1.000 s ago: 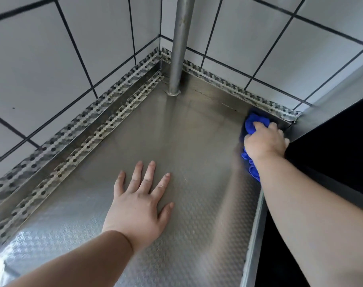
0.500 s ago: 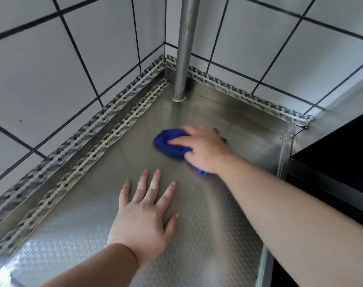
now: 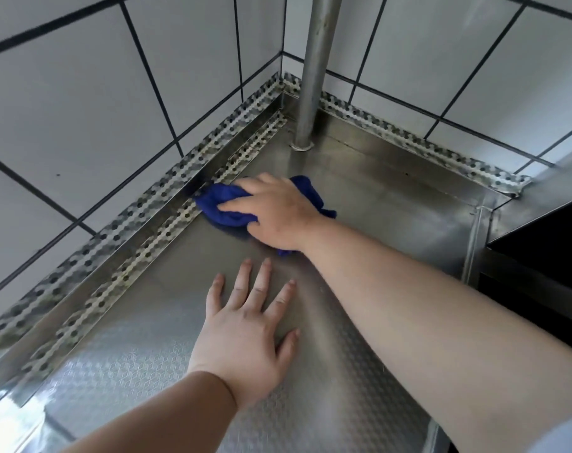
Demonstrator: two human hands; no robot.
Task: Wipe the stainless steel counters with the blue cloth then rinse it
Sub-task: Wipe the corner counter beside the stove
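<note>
Tiled wall (image 3: 82, 103) on the left with a perforated metal trim (image 3: 140, 230) along its base, and the cloth (image 3: 225, 204) is bunched right up against that trim, long side running left-right. Left hand (image 3: 245, 338) lies flat on the counter (image 3: 392, 207), fingers spread. Right hand (image 3: 278, 214) grips the cloth. A steel pole (image 3: 310, 93) stands in the corner just behind.

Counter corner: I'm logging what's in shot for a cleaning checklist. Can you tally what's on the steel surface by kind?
Blue cloth: 1, under the right hand, against the left wall trim.
Hands on the counter: 2, the right hand on the cloth and the left hand flat on bare steel.
Upright steel pole: 1, standing in the back corner.
Total: 4
</note>
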